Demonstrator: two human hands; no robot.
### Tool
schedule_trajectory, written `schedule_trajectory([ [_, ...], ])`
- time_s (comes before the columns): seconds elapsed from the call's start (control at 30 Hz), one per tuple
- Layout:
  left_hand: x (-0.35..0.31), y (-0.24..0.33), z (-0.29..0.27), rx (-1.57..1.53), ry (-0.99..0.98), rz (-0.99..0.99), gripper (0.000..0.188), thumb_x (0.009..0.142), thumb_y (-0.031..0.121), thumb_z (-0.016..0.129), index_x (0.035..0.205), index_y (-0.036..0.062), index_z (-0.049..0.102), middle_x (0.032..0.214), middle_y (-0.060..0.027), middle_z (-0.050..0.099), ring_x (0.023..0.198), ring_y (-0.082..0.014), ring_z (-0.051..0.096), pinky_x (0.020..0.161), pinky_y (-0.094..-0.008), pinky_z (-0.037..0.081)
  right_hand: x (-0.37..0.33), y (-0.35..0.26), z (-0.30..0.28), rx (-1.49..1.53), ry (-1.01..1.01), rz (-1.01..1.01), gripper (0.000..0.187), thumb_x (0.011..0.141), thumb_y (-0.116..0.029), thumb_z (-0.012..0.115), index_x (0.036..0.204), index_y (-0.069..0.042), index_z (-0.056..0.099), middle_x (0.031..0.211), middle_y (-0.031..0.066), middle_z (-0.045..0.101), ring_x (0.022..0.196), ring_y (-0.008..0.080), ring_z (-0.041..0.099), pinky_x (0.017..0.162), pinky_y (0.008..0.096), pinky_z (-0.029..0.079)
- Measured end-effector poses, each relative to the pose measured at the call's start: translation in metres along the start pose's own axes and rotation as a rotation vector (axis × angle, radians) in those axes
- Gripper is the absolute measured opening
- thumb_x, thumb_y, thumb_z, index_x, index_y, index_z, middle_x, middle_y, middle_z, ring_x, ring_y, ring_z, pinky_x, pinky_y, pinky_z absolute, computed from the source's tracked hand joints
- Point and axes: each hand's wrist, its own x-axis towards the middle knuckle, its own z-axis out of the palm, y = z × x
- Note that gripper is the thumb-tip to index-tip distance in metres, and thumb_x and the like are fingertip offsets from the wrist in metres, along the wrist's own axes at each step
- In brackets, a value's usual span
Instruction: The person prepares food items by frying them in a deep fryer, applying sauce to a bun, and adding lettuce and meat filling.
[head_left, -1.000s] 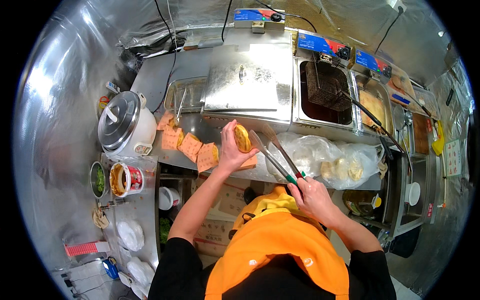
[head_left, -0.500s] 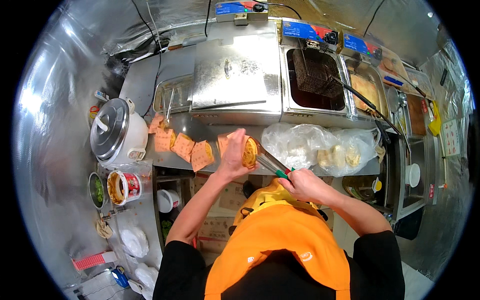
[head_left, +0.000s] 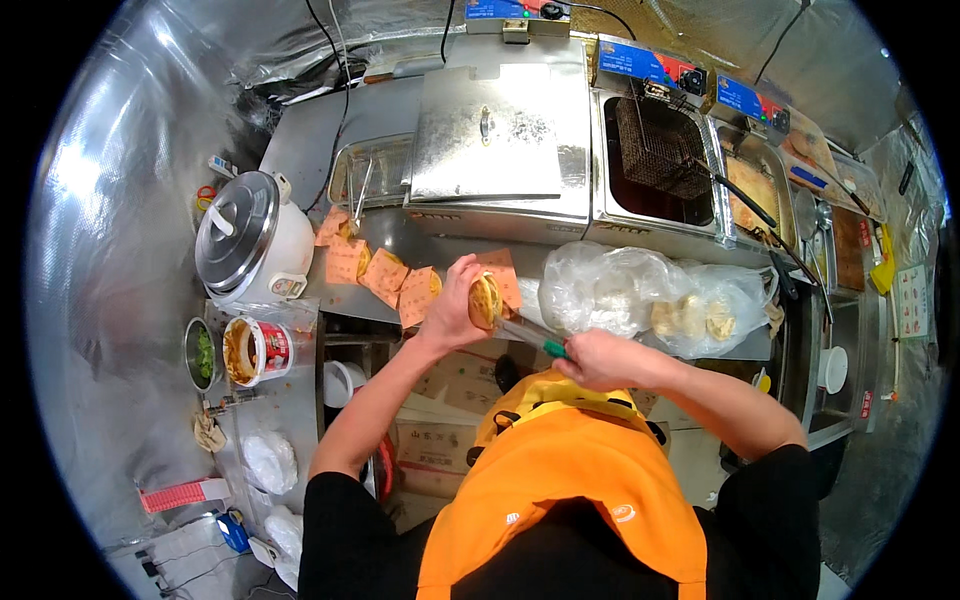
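My left hand is closed round a round golden flatbread, held on edge over the front of the counter. Beside the bread, on its far right, shows a sheet of orange-pink printed paper. My right hand grips a green-handled metal utensil, its far end against the bread's lower right; the tip's shape is hidden. To the left of my left hand, several flatbreads in orange-pink paper sleeves lie in a row on the steel counter.
Clear plastic bags with pale breads lie right of my hands. Behind stand a lidded steel fryer and an open fryer with a wire basket. At left are a white cooker, a sauce tub and a bowl of greens.
The view has shifted, so the counter appears farther right. The bread has turned against my left hand, and the paper now shows on its right. The second, red-marked handle no longer shows.
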Motion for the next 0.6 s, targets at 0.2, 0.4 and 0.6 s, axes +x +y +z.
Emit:
schedule_trajectory([
  [0.2, -0.005, 0.016, -0.010, 0.083, 0.109, 0.007, 0.125, 0.057, 0.023, 0.097, 0.156, -0.0004, 0.024, 0.154, -0.0249, 0.032, 0.141, -0.0439, 0.041, 0.116, -0.0475, 0.039, 0.004, -0.013, -0.036, -0.061, -0.115, -0.027, 0.051, 0.100, -0.044, 0.058, 0.096, 0.005, 0.073, 0.091, 0.0270, 0.072, 0.087, 0.0455, 0.069, 0.082, 0.0526, 0.054],
  [0.4, -0.016, -0.017, -0.024, 0.086, -0.048, 0.146, 0.133, 0.061, 0.022, 0.096, 0.162, -0.0005, 0.012, 0.146, -0.0241, 0.045, 0.132, -0.0437, 0.048, 0.112, -0.0496, 0.042, 0.006, -0.035, -0.057, -0.111, -0.176, -0.021, 0.051, 0.100, -0.043, 0.058, 0.099, 0.005, 0.073, 0.097, 0.0262, 0.072, 0.094, 0.0443, 0.069, 0.085, 0.0515, 0.055],
  [0.6, -0.051, -0.010, -0.011, -0.039, 0.035, -0.145, 0.143, 0.060, 0.030, 0.098, 0.162, -0.0009, 0.003, 0.150, -0.0249, 0.040, 0.137, -0.0441, 0.044, 0.113, -0.0503, 0.041, 0.015, -0.053, -0.045, -0.172, -0.178, -0.051, 0.049, 0.100, -0.041, 0.058, 0.099, 0.006, 0.074, 0.093, 0.0272, 0.072, 0.089, 0.0451, 0.070, 0.082, 0.0522, 0.056],
])
